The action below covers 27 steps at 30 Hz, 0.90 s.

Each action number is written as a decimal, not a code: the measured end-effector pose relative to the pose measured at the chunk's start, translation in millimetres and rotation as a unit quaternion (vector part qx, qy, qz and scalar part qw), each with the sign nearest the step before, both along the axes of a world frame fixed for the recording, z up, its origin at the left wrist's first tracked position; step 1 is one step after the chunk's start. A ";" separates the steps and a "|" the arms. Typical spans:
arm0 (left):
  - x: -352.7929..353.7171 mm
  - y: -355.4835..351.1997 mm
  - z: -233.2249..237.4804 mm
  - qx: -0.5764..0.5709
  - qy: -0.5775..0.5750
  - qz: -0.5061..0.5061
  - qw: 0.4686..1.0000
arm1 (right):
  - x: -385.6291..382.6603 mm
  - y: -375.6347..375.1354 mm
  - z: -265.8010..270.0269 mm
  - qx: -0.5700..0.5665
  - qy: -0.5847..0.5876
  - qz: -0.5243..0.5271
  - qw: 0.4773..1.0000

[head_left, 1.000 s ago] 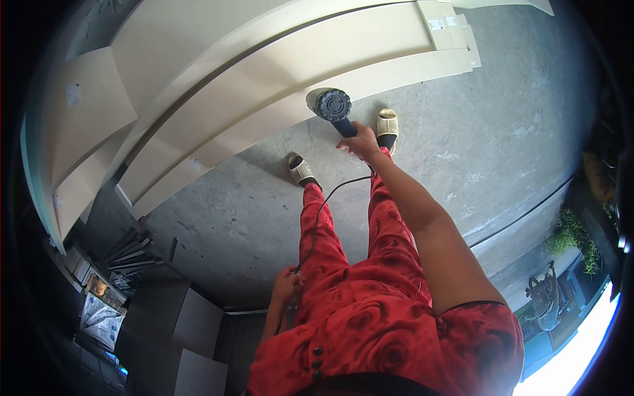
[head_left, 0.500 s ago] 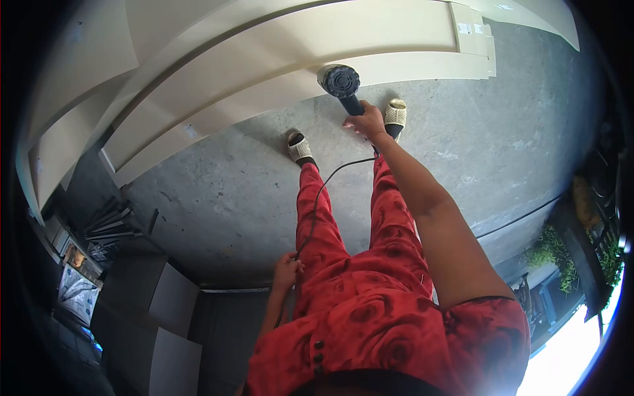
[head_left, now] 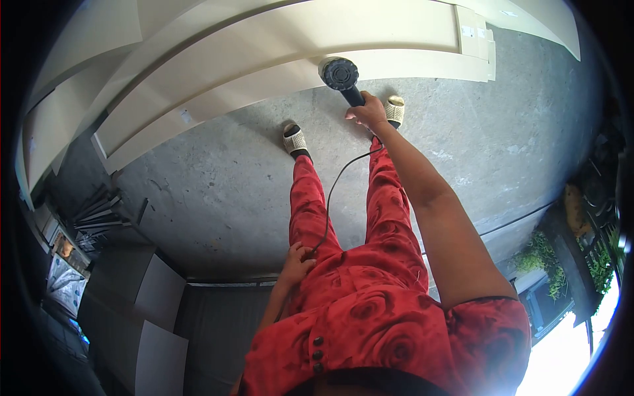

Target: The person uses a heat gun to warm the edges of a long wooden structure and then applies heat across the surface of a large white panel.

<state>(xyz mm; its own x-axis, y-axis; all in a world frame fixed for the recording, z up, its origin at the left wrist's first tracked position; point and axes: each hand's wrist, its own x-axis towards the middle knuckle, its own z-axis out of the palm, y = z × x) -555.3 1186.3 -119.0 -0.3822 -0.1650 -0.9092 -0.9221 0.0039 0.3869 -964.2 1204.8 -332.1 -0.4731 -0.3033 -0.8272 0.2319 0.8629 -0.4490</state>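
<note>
Head view: at upper centre, the right hand (head_left: 368,111) grips the heat gun (head_left: 340,74), nozzle against the board (head_left: 409,65); the left hand (head_left: 297,259) is closed on the cord (head_left: 328,198), apparently to manage slack.

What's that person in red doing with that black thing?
A person in red stands on a concrete floor, looking down. Their right hand grips a black power tool by its handle, with its round head at the edge of the long cream panels. Their left hand holds the cord by the thigh.
</note>
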 end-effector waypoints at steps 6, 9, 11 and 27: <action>-16.7 2.8 -4.6 0.113 -0.123 -0.111 0.980 | 3.9 -3.4 0.9 0.006 0.013 0.025 1.000; -26.1 -3.0 -4.5 0.123 -0.157 -0.138 0.970 | 8.8 -12.7 4.5 0.020 0.023 0.020 0.999; -27.2 -7.6 -4.1 0.123 -0.172 -0.162 0.964 | 15.1 -20.9 5.8 0.012 0.026 0.027 0.999; 22.0 -32.5 -7.9 0.133 -0.160 -0.101 0.973 | 122.1 -145.1 4.1 -0.080 0.073 0.126 0.986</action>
